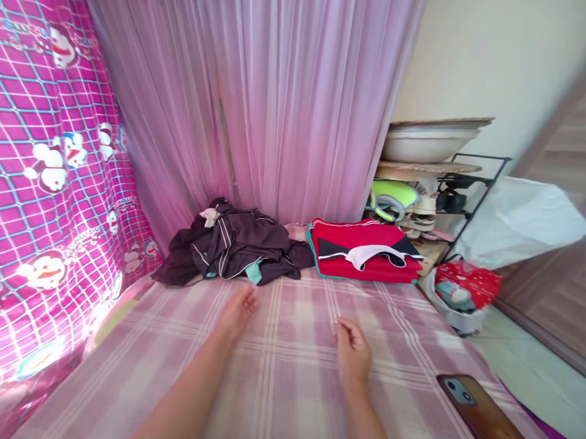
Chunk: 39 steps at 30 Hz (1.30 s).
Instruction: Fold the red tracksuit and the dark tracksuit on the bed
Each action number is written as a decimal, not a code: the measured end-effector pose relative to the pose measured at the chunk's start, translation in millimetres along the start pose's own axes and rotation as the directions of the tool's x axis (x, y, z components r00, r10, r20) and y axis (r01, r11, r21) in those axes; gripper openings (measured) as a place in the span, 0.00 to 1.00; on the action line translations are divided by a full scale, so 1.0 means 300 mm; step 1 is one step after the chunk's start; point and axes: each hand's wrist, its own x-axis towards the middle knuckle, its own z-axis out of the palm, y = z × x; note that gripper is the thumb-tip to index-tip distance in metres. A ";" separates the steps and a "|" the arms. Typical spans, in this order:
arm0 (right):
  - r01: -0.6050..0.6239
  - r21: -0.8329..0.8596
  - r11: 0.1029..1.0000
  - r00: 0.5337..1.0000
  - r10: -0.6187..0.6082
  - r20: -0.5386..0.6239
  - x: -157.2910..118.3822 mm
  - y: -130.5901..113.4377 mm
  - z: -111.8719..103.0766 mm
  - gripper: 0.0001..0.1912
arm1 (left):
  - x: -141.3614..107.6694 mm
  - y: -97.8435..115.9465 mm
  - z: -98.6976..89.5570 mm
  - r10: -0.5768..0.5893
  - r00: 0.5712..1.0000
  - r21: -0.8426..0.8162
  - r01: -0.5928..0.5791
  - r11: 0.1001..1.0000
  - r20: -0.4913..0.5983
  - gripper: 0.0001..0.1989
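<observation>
Dark clothes heap (253, 237) left of centre, red folded stack (370, 239) right of centre, on plaid cloth (288, 387).
Below the heap, the left hand (239, 311) is loosely open; below the stack, the right hand (355, 355) is open, fingers half curled.

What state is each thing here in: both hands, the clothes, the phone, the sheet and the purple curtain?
Left hand: empty, fingers loosely curled
Right hand: empty, fingers loosely curled
Dark clothes: unfolded, in a loose heap
Red garments: folded, stacked
Phone: lying back up, screen hidden
Checked sheet: spread out, mostly flat
Purple curtain: drawn across, hanging in folds
</observation>
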 end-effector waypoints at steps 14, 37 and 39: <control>0.010 -0.055 0.998 0.999 -0.007 0.045 0.004 -0.006 0.007 0.18 | 0.196 0.167 -0.149 0.260 0.941 0.681 -0.045 0.731 -0.217 0.16; 0.037 -0.092 0.995 0.996 -0.030 0.080 0.011 0.007 0.008 0.22 | -0.019 0.234 -0.356 0.405 0.905 0.863 -0.306 0.401 0.132 0.24; 0.056 -0.097 0.994 0.996 -0.048 0.077 0.013 0.011 0.008 0.21 | 0.082 0.258 -0.340 0.368 0.930 0.842 -0.213 0.495 0.019 0.19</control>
